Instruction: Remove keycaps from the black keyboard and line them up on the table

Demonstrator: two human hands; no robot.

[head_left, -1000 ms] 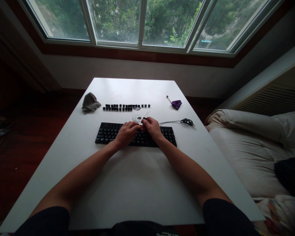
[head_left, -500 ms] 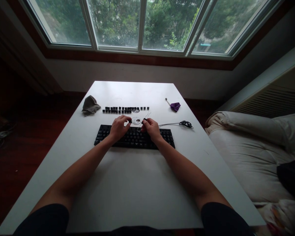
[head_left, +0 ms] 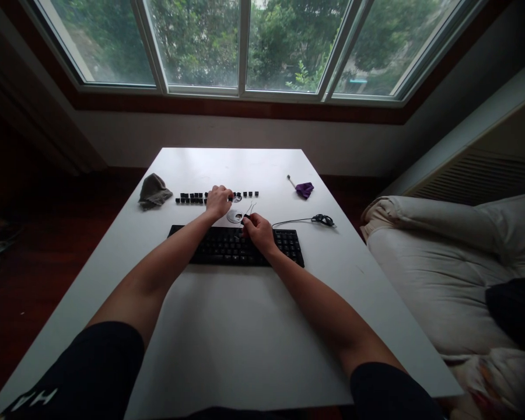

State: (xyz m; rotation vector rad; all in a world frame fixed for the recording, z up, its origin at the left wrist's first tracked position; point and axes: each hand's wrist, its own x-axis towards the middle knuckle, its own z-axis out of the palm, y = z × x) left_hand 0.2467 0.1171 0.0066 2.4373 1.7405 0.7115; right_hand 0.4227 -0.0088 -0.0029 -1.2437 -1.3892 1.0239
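Observation:
My left hand (head_left: 219, 202) reaches over the two rows of black keycaps (head_left: 191, 198), its fingers bent round a small dark keycap (head_left: 230, 199). It covers part of the rows. Below and to its right, my right hand (head_left: 259, 231) is closed on a keycap puller with a dark handle (head_left: 245, 220) and thin wire prongs (head_left: 251, 207). That hand rests above the black keyboard (head_left: 221, 248), which lies flat. A round clear lid or dish (head_left: 234, 216) lies between the keyboard and the keycap rows.
At the left of the white table (head_left: 227, 326) lies a grey cloth (head_left: 154, 191). On the right are a small brush (head_left: 291, 180), a purple cloth (head_left: 305, 190) and the bundled keyboard cable (head_left: 323, 220). A sofa (head_left: 433, 262) stands beyond the right edge.
My left hand has moved forward from the keyboard to the keycap rows, carrying a keycap. My right hand keeps the puller near the keyboard. The view has shifted slightly.

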